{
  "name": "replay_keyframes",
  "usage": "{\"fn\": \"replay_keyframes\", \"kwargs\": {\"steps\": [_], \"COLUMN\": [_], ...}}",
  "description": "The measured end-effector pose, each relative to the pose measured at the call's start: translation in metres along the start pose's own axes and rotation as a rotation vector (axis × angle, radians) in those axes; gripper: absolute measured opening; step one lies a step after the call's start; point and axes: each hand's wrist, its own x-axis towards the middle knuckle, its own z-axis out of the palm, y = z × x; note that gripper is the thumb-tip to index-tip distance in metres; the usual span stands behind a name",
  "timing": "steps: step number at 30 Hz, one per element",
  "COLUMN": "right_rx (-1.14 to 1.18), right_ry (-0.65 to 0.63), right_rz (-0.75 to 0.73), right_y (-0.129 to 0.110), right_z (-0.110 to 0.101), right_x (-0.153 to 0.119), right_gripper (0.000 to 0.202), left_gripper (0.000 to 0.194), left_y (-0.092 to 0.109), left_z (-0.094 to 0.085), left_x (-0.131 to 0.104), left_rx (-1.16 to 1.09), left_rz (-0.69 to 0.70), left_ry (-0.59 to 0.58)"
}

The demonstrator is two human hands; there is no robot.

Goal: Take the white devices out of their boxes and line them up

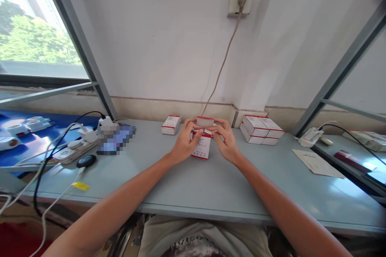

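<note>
Our left hand (185,140) and right hand (224,138) pinch the far end of a small box (202,145) between them, its printed face nearer us than the fingertips. We do best pressing evenly, keeping the raised panel (205,122) between our fingers square.

Forearms (141,186) are bare, and the pale grey garment (159,233) bears a dark print (196,245).

Head view: single camera, worn on the head, looking forward and down
Wall (163,44): faced nearly head-on, fills upper middle
Tabletop (187,192): seen obliquely from above, lower half
Left grip (183,140), right grip (226,141): close, near frame centre
Forearms (128,194): run in from bottom edge
Clothing (164,235): bottom centre, below lens
</note>
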Motion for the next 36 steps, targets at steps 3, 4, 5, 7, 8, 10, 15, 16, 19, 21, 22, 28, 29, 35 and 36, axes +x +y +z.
{"fn": "replay_keyframes", "kwargs": {"steps": [3, 4, 5, 7, 8, 10, 15, 16, 19, 21, 22, 28, 29, 35, 36], "right_rx": [0.059, 0.072, 0.079, 0.095, 0.118, 0.193, 0.217, 0.181, 0.066, 0.012, -0.006, -0.084, -0.108, -0.286, -0.317], "right_ry": [0.011, 0.024, 0.053, 0.135, 0.173, 0.196, 0.007, -0.016, -0.025, -0.039, -0.050, -0.209, -0.245, -0.218, -0.179], "right_rz": [0.024, 0.041, 0.060, 0.112, 0.139, 0.176, 0.059, 0.030, -0.019, -0.032, -0.029, 0.025, 0.005, -0.078, -0.077], "right_y": [-0.005, -0.007, -0.008, -0.010, -0.011, -0.010, -0.006, -0.005, -0.002, 0.001, 0.002, 0.009, 0.008, 0.008, 0.011], "right_z": [0.001, 0.002, 0.003, 0.007, 0.008, 0.011, 0.008, 0.006, 0.003, 0.003, 0.004, 0.009, 0.009, 0.001, -0.004], "right_x": [0.002, 0.002, 0.002, 0.001, 0.001, 0.000, 0.002, 0.002, 0.002, -0.001, -0.003, -0.011, -0.011, -0.003, -0.001], "right_gripper": [0.031, 0.033, 0.034, 0.036, 0.036, 0.032, 0.021, 0.021, 0.022, 0.032, 0.044, 0.102, 0.107, 0.070, 0.062], "left_gripper": [0.024, 0.024, 0.026, 0.030, 0.032, 0.030, 0.018, 0.019, 0.028, 0.038, 0.041, 0.046, 0.048, 0.045, 0.044], "left_y": [0.000, 0.000, 0.001, 0.002, 0.003, 0.003, -0.003, -0.005, -0.006, -0.006, -0.006, -0.023, -0.026, -0.034, -0.033], "left_z": [0.002, 0.003, 0.005, 0.006, 0.006, 0.004, -0.004, -0.005, -0.006, -0.004, -0.003, 0.001, 0.001, 0.001, 0.002], "left_x": [0.001, 0.001, 0.000, 0.000, -0.001, 0.000, 0.003, 0.003, 0.002, 0.001, 0.001, 0.010, 0.012, 0.016, 0.015], "left_rx": [-0.006, -0.019, -0.034, -0.059, -0.064, -0.036, 0.088, 0.084, 0.049, 0.016, -0.003, -0.236, -0.311, -0.599, -0.591], "left_rz": [0.059, 0.065, 0.068, 0.064, 0.064, 0.077, 0.118, 0.113, 0.086, 0.010, -0.044, -0.376, -0.437, -0.689, -0.681], "left_ry": [0.058, 0.073, 0.088, 0.110, 0.116, 0.094, 0.010, -0.002, -0.089, -0.148, -0.149, 0.225, 0.275, 0.175, 0.122]}}
